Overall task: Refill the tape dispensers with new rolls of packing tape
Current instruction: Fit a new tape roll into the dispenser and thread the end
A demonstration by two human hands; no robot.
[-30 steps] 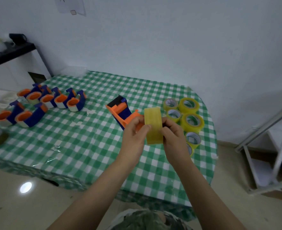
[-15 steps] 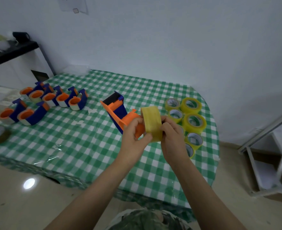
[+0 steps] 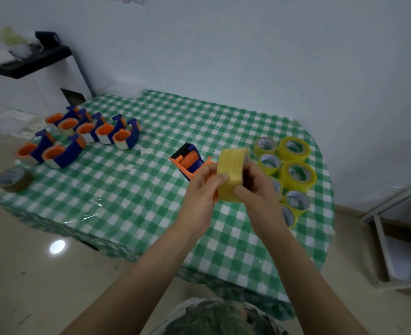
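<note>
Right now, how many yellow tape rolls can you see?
8. One roll is held in both hands. Seven lie on the table at the right. The hands may hide more.

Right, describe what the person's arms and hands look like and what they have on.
Both forearms are bare all the way to the bottom of the frame, with no sleeves in view. The left hand and right hand wear no gloves, and no rings, watch or bracelets show on the fingers or wrists. Nails look short and unpainted. Below the arms, a dark green mottled garment shows at the bottom edge.
</note>
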